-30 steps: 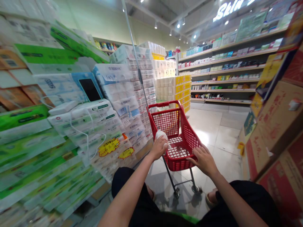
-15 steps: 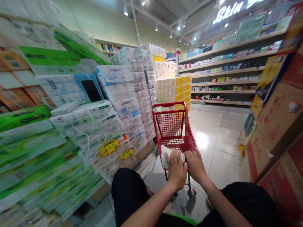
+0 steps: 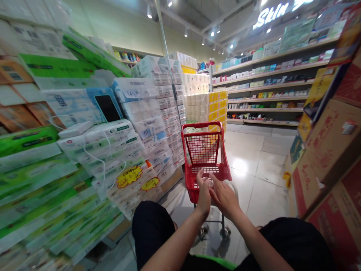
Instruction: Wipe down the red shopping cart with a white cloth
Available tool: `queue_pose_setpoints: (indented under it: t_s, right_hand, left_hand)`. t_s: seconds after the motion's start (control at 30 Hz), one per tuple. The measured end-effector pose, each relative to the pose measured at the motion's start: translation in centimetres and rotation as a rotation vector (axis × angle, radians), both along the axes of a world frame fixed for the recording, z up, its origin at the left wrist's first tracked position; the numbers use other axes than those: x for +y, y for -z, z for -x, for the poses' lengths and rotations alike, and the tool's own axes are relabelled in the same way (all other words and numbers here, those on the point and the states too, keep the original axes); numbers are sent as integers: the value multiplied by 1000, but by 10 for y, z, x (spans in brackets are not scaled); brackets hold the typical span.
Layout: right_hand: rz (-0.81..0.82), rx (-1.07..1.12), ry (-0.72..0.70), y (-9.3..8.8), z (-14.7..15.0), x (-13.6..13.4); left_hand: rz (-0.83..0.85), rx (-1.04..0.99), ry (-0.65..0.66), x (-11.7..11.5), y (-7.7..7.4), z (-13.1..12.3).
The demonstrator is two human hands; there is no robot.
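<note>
A small red shopping cart (image 3: 203, 146) stands in front of my knees. Over its near rim, my left hand (image 3: 204, 192) is raised with its fingers apart and slightly curled, holding nothing that I can see. My right hand (image 3: 225, 194) lies against it, fingers pointing to the left and overlapping the left fingers. A white cloth (image 3: 233, 187) shows past the outer side of my right hand and seems held under its palm; most of it is hidden. The cart's near rim is partly covered by both hands.
Stacked tissue packs (image 3: 146, 124) with a phone (image 3: 107, 108) and white cables stand on the left. Cardboard boxes (image 3: 332, 139) line the right side. Stocked shelves (image 3: 265, 90) are at the back, and a metal pole (image 3: 169, 64) rises beside the cart.
The white cloth has gone from under my left hand at the cart's left rim to my right hand's outer side. My left hand has turned and opened; the hands have drawn together.
</note>
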State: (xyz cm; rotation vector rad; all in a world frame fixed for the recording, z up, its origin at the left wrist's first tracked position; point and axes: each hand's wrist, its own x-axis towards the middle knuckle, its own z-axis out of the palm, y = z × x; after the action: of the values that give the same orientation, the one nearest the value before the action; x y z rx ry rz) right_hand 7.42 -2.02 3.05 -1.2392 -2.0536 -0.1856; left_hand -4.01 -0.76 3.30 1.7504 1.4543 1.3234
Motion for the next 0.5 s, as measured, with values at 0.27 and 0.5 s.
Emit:
queue_pose_setpoints:
  t_s: [0.27, 0.5]
  right_hand:
    - [-105, -162, 89, 16, -60, 22]
    - [-83, -151, 101, 23, -48, 23]
  left_hand:
    - [-305, 655, 176, 21, -11, 58]
    - [-306, 680, 257, 18, 2, 42]
